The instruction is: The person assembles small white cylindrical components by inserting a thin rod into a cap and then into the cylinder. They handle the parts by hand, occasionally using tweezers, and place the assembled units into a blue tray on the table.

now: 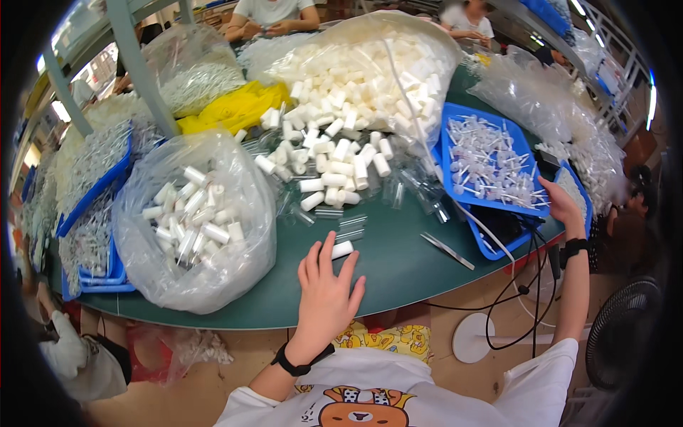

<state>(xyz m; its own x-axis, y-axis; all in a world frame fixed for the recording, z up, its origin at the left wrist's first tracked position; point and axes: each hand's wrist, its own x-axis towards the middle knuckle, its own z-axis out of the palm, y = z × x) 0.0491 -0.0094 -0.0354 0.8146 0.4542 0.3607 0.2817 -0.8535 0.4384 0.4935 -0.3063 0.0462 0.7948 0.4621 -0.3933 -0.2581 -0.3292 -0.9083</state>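
Note:
My left hand [329,285] rests on the green table with its fingers spread, the fingertips beside a short white cylinder [342,249]. Several clear tubes [351,229] lie in a row just beyond those fingers. On the right, my right hand [563,205] grips the side rim of a blue tray [447,160], some of its fingers hidden. The tray holds many small white sticks with clear, flared parts [491,160]. Loose white cylinders [341,164] are heaped in the middle, spilling from a large clear bag [437,50].
A clear bag [256,263] of white cylinders and tubes stands at the left. Metal tweezers [447,251] lie near the front edge. Black cables [523,290] hang at the right, above a fan [626,331]. A yellow bag [235,107] and people sit across the table.

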